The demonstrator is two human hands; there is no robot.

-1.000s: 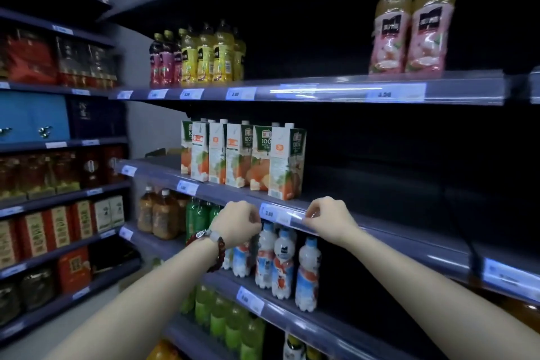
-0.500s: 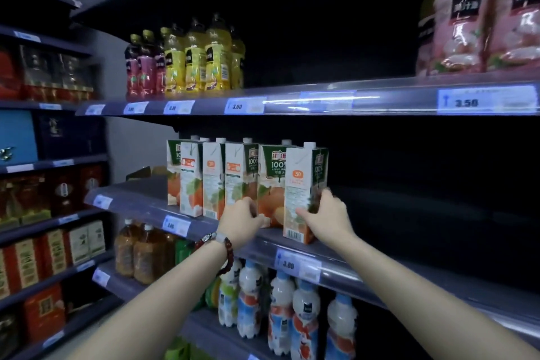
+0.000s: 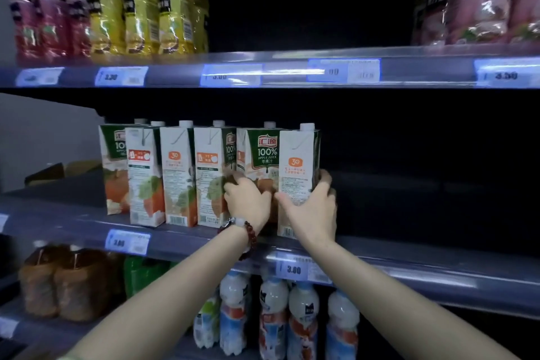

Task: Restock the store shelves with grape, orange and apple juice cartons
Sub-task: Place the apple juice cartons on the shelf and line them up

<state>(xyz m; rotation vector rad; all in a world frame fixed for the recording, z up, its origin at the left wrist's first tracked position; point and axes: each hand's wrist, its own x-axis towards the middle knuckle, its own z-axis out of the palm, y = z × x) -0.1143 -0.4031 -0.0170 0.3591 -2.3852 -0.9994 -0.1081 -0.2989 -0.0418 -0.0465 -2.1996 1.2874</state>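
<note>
Several apple juice cartons stand in a row on the middle shelf (image 3: 409, 260). My right hand (image 3: 314, 207) grips the rightmost carton (image 3: 298, 166), thumb on its front and fingers wrapped round its right side. My left hand (image 3: 248, 202), with a bead bracelet at the wrist, is closed on the lower part of the green-fronted apple juice carton (image 3: 263, 155) just left of it. Both cartons stand upright, touching each other. Further left are the other cartons (image 3: 175, 172), with their side panels facing out.
To the right of the cartons the middle shelf is dark and bare. Yellow and red drink bottles (image 3: 140, 9) and pink bottles (image 3: 491, 0) stand on the shelf above. White bottles (image 3: 301, 318) and brown bottles (image 3: 70, 280) fill the shelf below. Price tags (image 3: 295, 269) line the shelf edges.
Both hands rose from the shelf edge to the cartons and closed on the two rightmost ones. The view has moved closer to the shelf.
</note>
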